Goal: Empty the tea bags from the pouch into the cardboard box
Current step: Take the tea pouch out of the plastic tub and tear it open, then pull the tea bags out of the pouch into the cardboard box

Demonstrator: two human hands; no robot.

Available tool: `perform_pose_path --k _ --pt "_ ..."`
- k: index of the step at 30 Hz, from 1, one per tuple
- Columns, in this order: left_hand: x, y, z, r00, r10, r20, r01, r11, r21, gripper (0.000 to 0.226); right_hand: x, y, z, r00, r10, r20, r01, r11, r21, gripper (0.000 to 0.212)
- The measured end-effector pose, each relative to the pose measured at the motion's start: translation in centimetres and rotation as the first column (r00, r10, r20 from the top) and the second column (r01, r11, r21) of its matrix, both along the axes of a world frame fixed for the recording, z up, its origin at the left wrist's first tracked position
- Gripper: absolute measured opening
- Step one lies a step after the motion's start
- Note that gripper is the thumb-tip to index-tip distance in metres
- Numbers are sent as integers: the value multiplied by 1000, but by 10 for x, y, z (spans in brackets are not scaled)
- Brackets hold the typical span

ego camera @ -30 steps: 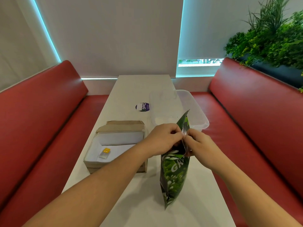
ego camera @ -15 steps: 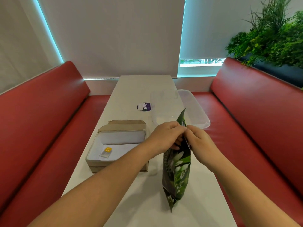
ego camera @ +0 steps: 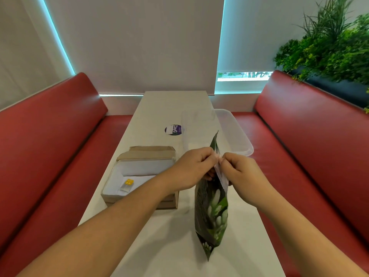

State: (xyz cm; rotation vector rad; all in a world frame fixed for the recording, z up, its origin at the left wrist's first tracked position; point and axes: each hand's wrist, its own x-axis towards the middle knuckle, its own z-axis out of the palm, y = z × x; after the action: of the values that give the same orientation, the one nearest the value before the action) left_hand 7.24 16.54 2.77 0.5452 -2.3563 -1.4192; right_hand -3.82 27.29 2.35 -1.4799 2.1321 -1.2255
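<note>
Presently we find left hand [ego camera: 191, 168] and right hand [ego camera: 241, 176], fingers [ego camera: 207, 156] pinching the pouch [ego camera: 211, 212] mouth, evidently to part it; pouch held upright above the surface [ego camera: 159, 246], near the cardboard box [ego camera: 151, 153].

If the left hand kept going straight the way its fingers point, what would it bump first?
The left hand points across at the pouch top it pinches, so that comes first, and probably the right hand just behind it, pinching the other side. Depth is hard to judge.
</note>
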Motion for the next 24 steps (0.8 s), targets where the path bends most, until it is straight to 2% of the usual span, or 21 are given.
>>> perform_pose_path --k 2,4,7,11,13,15,18,19,20,22,24 --pt "9 -9 5 999 34 -5 -34 999 -14 25 -12 7 3 984 -82 -158 82 997 -3 36" --pt "21 -27 12 995 100 -1 -100 995 -1 27 -31 17 5 951 -186 -246 189 982 -13 34" --pt "36 -48 19 987 147 72 -144 989 -41 34 -46 25 10 908 -213 -360 230 973 5 31" --pt "39 -50 32 970 136 201 -105 982 -159 32 -43 19 16 885 -119 -450 152 988 36 33" --pt "40 -50 36 945 176 276 -98 957 -274 24 -41 18 21 862 -19 -506 76 993 92 35" --pt "37 -49 40 936 232 264 -115 912 -393 13 -38 18 29 825 102 -556 -15 987 158 34" --pt "26 -40 45 961 169 218 -47 879 -475 57 -27 15 42 791 232 -566 -126 967 220 32" --pt "22 -36 47 960 127 248 14 867 -497 63 -24 14 45 780 260 -569 -154 961 228 32" --pt "17 -31 48 953 85 291 77 862 -502 60 -22 12 47 769 280 -574 -173 956 235 32" --pt "11 -25 46 925 41 377 145 879 -454 37 -19 12 50 750 296 -591 -179 952 249 33" --pt "9 -18 44 926 34 376 133 903 -408 35 -19 16 52 759 270 -593 -158 959 235 31"
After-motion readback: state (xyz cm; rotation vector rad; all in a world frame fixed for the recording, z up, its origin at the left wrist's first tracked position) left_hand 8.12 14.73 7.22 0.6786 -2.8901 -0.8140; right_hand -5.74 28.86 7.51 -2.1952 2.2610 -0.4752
